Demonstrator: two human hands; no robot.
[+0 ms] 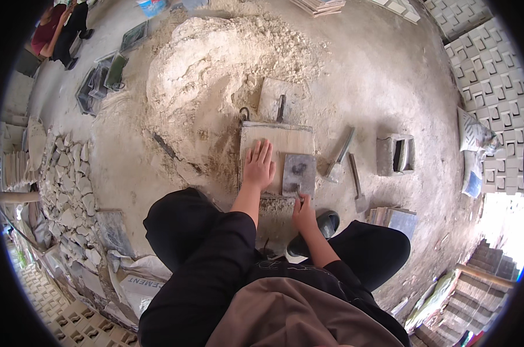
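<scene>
My left hand [258, 168] lies flat, fingers stretched, on a pale wooden board [265, 134] set within a dark-edged rectangular mould [276, 124]. On the board's right part rests a dark grey rectangular plate [299, 168] with a darker smudge in its middle. My right hand [302, 211] is closed at the near edge of that plate, around what looks like its short handle; the fingers partly hide it. Beyond the mould lies another pale board [273, 98] with a dark bar [281, 108] across it. A dark hook-shaped piece [244, 113] sticks up at the mould's far left corner.
A heap of pale powder [198, 69] spreads at the far left. To the right lie a long-handled tool [341, 155], a second one [355, 182] and a hollow block [395, 154]. Broken rubble [71, 191] is at left. Another person [56, 34] sits far left.
</scene>
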